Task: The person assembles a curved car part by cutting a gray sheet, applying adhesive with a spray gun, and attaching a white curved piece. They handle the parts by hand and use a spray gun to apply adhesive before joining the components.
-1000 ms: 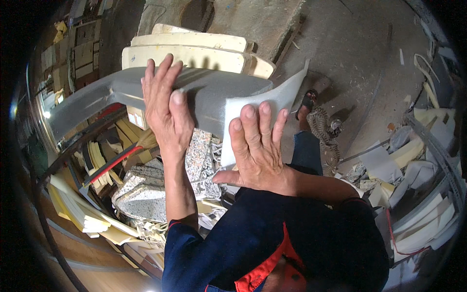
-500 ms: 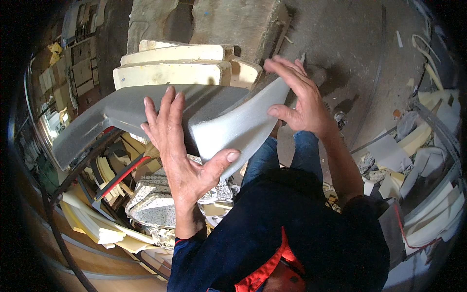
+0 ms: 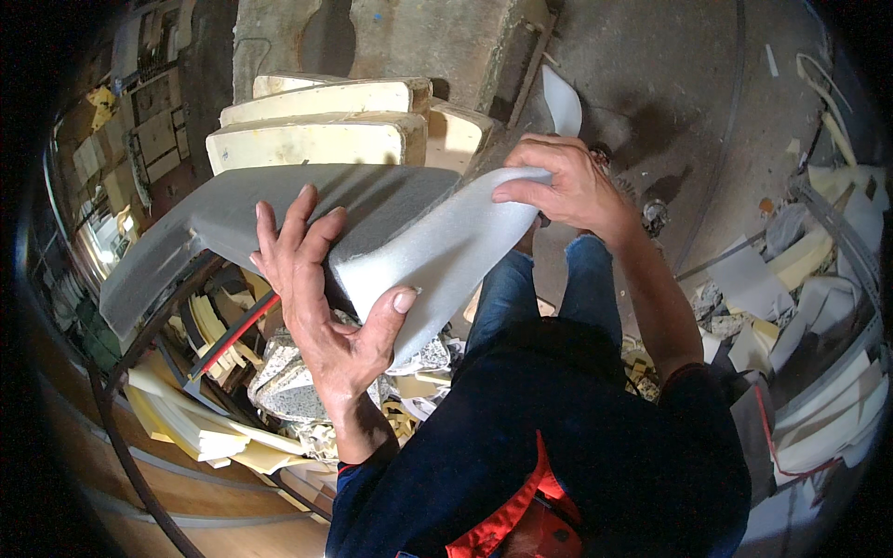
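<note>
A long, bent dark grey padded piece (image 3: 372,200) stretches from the far left toward the middle. A thin white foam sheet (image 3: 437,246) lies against its right end. My left hand (image 3: 321,321) has its fingers spread on the grey piece, with the thumb apart and resting against the white sheet. Higher up, my right hand (image 3: 577,191) is closed around the sheet, thumb on the near face, and the sheet's pointed end sticks out beyond the knuckles. The part inside my right palm is hidden.
Several cream foam blocks (image 3: 316,139) are stacked behind the grey piece. A concrete-like slab (image 3: 419,46) stands beyond them. Foam offcuts (image 3: 200,432) are heaped at lower left, with more scraps (image 3: 819,316) at right. A black and red bar (image 3: 233,339) slants below the grey piece.
My right hand went from spread fingers beside the white foam sheet to gripping it, and the sheet's far end now bends up past the hand. My left hand shifted slightly left.
</note>
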### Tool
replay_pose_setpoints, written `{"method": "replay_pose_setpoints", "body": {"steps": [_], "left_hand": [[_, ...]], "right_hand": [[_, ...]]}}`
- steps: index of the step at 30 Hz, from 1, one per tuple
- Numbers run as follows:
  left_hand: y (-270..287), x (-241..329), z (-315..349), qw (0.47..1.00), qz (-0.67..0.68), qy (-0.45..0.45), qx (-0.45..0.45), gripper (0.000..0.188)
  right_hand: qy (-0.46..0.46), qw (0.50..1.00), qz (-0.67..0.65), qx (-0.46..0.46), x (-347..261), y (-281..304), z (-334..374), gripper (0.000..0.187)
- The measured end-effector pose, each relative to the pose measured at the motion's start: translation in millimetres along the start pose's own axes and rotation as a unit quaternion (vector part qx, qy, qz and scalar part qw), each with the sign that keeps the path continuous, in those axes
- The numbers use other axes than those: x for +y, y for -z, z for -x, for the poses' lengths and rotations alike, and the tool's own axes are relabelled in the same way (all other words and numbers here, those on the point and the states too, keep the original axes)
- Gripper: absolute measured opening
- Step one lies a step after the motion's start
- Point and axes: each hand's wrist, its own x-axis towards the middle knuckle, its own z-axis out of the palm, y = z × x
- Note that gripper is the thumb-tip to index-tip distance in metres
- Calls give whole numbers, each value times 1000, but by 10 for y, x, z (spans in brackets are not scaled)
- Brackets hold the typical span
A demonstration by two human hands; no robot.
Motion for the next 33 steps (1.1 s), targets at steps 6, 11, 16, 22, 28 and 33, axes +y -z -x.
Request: {"method": "replay_pose_setpoints", "body": {"steps": [6,11,16,22,28,33], "left_hand": [[0,-2,-10,1000,3,-3,4,78],[9,-14,-15,1000,-1,-9,-1,78],[5,-25,-16,1000,3,-16,2,79],[13,-28,-12,1000,1,-18,-1,79],[19,-64,1,999,-15,-35,-10,78],[120,-338,48,990,117,-79,-20,88]], "right_hand": [[4,999,-26,-19,85,-104,-91,32],[-5,999,-24,-23,138,-148,-121,31],[32,999,-41,-5,211,-209,-146,29],[25,998,-46,20,219,-282,-94,19],[5,998,-38,54,222,-403,-71,19],[-67,984,-16,163,78,-646,-3,33]]}}
